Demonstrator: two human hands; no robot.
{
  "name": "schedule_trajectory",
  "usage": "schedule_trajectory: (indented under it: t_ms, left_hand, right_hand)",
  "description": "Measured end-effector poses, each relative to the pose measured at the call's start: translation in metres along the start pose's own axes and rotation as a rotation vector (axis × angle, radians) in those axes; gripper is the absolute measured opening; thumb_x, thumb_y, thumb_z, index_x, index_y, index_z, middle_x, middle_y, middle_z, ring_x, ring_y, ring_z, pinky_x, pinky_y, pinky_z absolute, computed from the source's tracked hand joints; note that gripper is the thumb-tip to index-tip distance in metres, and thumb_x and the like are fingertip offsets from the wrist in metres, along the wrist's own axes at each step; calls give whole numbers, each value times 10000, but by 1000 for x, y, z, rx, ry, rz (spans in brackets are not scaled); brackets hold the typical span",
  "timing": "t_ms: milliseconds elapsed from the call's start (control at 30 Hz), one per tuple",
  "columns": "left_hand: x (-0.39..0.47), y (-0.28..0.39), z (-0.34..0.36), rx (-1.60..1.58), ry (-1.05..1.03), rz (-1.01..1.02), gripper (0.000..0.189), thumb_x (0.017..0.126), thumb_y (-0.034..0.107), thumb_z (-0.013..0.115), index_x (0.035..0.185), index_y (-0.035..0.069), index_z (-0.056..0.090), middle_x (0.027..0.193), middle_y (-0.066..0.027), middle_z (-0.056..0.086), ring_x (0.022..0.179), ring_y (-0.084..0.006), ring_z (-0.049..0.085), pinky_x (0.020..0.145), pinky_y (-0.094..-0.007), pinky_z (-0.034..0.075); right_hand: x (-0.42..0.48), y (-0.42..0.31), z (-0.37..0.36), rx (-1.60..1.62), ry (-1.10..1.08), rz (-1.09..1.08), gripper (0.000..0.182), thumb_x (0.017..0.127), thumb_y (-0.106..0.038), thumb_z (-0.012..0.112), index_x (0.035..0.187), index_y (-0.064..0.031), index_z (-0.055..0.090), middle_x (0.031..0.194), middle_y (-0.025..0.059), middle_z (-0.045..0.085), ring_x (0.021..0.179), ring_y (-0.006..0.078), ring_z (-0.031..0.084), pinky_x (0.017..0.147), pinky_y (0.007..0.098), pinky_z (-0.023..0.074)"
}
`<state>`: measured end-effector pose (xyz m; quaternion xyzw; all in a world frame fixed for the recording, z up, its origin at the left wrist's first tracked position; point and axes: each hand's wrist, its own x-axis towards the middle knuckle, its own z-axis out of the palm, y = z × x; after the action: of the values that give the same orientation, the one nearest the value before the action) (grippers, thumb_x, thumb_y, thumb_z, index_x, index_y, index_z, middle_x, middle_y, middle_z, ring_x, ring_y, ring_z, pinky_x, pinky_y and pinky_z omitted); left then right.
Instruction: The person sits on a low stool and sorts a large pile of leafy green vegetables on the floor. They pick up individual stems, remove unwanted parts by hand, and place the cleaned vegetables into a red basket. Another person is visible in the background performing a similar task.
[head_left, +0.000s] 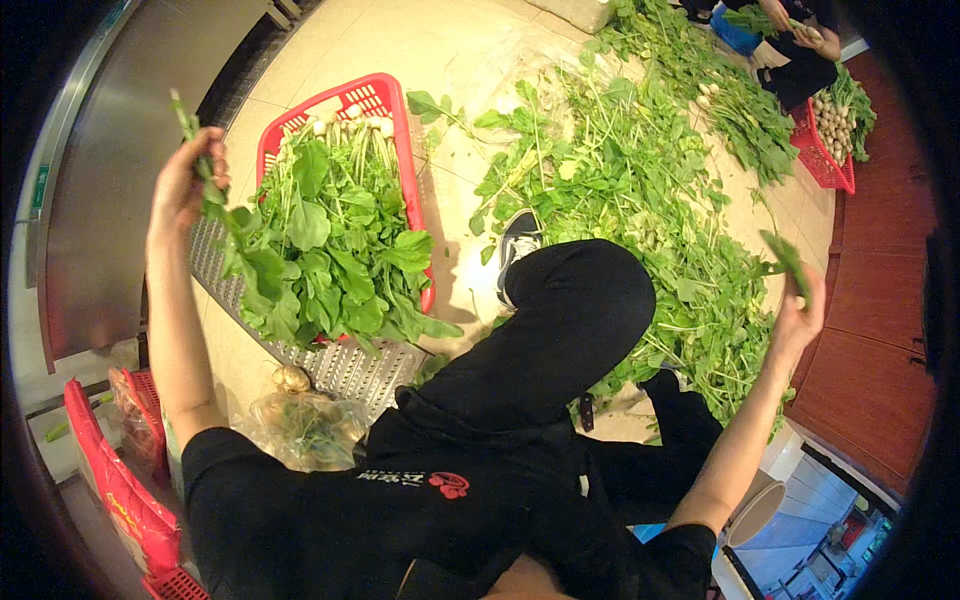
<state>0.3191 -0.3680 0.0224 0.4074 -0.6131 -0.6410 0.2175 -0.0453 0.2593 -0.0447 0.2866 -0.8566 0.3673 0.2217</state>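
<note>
Raised at the left, my left hand (187, 176) grips a bunch of leafy greens by the stems (196, 154); its leaves hang down at the edge of a red plastic basket (409, 172). That basket holds many leafy turnips or radishes, with small white roots (354, 112) along its far side. Far to the right, my right hand (799, 315) holds a green leaf (786, 259) between its fingers, above the edge of a wide heap of loose greens (622, 165) on the tiled floor.
A perforated metal grate (345, 371) lies under the basket. Near it is a clear plastic bag (311, 424) with greens. Another person's hands (817, 37) hold a white-rooted plant at the top right, by a red basket of white roots (832, 127). Wooden cabinets (870, 337) border the right.
</note>
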Motion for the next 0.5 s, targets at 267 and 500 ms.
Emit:
schedule_trajectory:
  t_ms: [267, 500]
  left_hand:
    - [84, -204, 13, 1107, 435, 429, 771, 726, 257, 686, 1332, -12, 291, 1360, -248, 318, 1289, -343, 267, 1067, -408, 214]
    - [36, -197, 193, 1102, -239, 678, 582, 748, 181, 659, 1258, 27, 426, 1329, -194, 389, 1238, -346, 361, 1028, -407, 299]
  right_hand:
    - [-154, 57, 75, -595, -1084, -57, 556, 624, -83, 714, 1150, -137, 545, 1150, 93, 568, 1097, 285, 513, 927, 394, 411]
    - [-169, 30, 100, -310, -1321, 164, 406, 732, -235, 648, 1093, -72, 561, 1054, 154, 601, 973, 323, 569, 819, 409, 461]
